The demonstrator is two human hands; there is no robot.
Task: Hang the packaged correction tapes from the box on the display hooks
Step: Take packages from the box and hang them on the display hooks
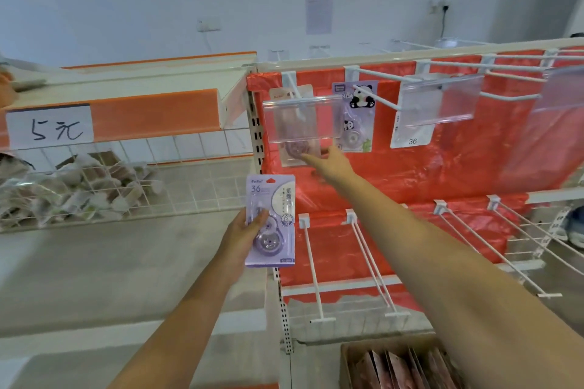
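My left hand [245, 232] grips a purple packaged correction tape [271, 221] upright in front of the shelf upright. My right hand [331, 163] reaches up and pinches the bottom of a pink correction tape pack [295, 153] hanging on the upper left display hook [295, 90], behind a clear price-tag holder [303, 120]. A panda-print pack [357, 117] hangs on the hook to the right of it. The cardboard box [347, 354] with several pink packs stands at the bottom right, partly hidden by my right forearm.
Empty white hooks [374, 265] stick out in a lower row and along the upper right [458, 68] over the red back panel. A wire basket [94, 186] of wrapped goods and a "5元" label [50, 128] are at left. A white pack marked 36 [410, 133] hangs further right.
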